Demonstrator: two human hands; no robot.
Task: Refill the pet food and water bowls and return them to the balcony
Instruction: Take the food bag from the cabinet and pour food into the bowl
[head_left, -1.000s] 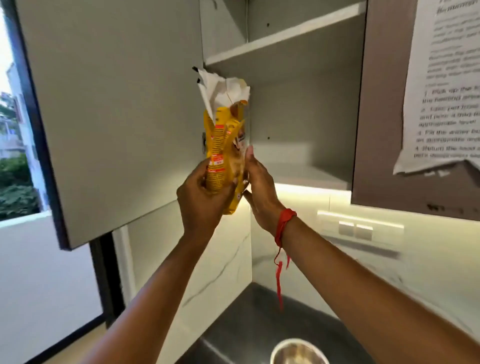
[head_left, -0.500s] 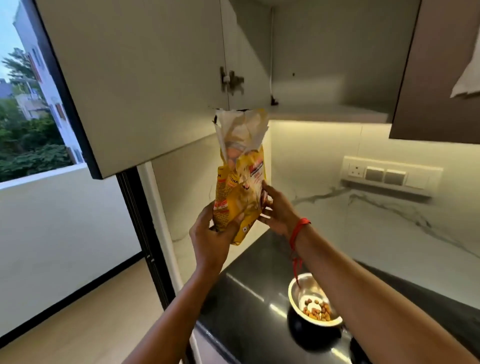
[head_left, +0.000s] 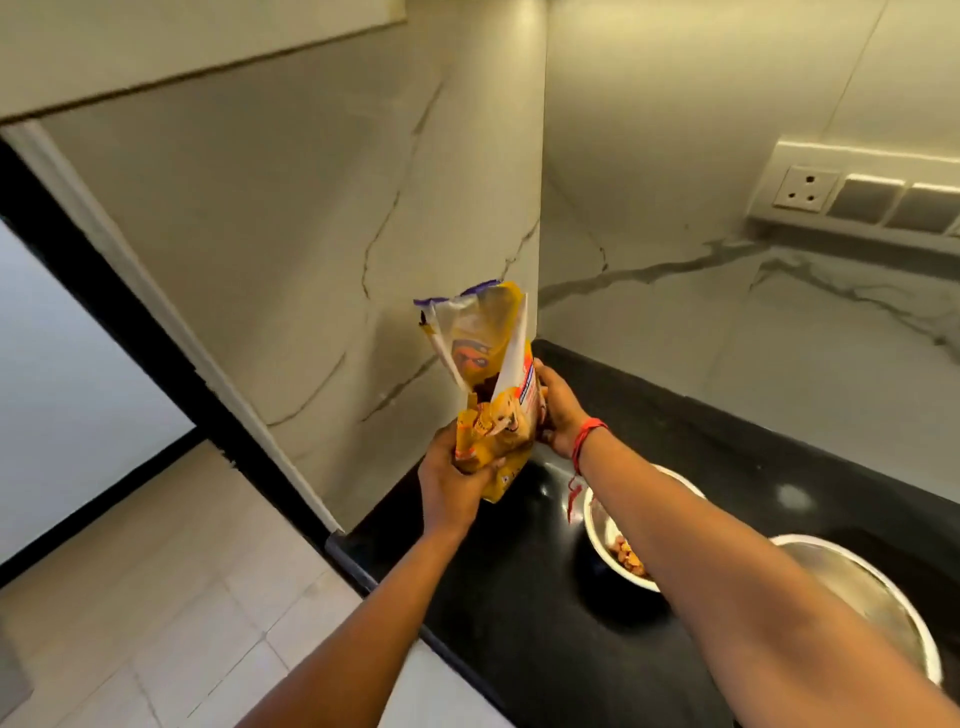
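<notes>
An open yellow pet food bag (head_left: 491, 395) stands upright just above the black counter (head_left: 519, 597), near its far left corner. My left hand (head_left: 454, 486) grips the bag's lower left side. On the bag's right side, my right hand (head_left: 558, 408) holds it; a red thread circles that wrist. A steel bowl with kibble (head_left: 618, 551) sits on the counter under my right forearm, which hides much of it. A second steel bowl (head_left: 878, 603) sits at the right; I cannot tell what it holds.
Marble-patterned walls (head_left: 311, 260) meet in a corner behind the bag. A socket and switch panel (head_left: 857, 200) is mounted on the right wall. The open cabinet door's lower edge (head_left: 197, 52) hangs at top left. A dark door frame (head_left: 130, 322) and tiled floor (head_left: 156, 597) lie left.
Both hands have brought the bag down from the upper cabinet to just above the counter. The view has tilted down, and the second bowl has come into sight.
</notes>
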